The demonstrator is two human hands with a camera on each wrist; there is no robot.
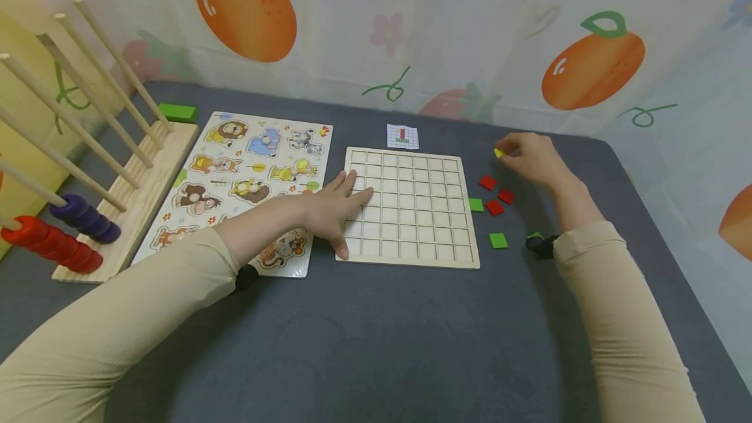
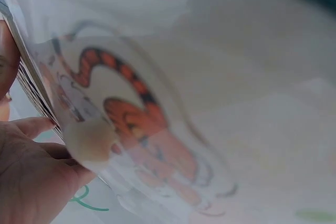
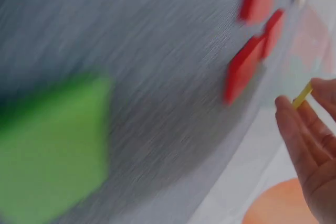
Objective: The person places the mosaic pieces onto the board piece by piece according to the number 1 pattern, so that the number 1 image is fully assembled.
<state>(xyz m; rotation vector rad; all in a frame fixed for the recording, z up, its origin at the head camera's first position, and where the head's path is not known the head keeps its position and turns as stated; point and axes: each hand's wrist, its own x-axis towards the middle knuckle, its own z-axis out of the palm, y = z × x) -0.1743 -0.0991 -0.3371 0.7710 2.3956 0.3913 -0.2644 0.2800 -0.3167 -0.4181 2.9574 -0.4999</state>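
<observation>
My left hand (image 1: 330,211) rests with spread fingers on the left edge of a wooden grid board (image 1: 411,211), whose squares hold no tiles. In the right wrist view, a small yellow tile (image 3: 302,96) is pinched between the thumb and fingertips of my right hand (image 3: 310,145). That hand is above the table, to the right of the board's far corner. Close below it lie red tiles (image 1: 495,207) and green tiles (image 1: 498,241). Behind the board lies a small printed card (image 1: 402,136) with a red and green pattern on a grid.
An animal peg puzzle (image 1: 252,168) lies left of the grid board, partly under my left forearm. Farther left stands a wooden rack (image 1: 141,194) with tall dowels and red and purple beads. A green block (image 1: 178,113) sits behind it. A fruit-print curtain (image 1: 458,31) hangs behind the table.
</observation>
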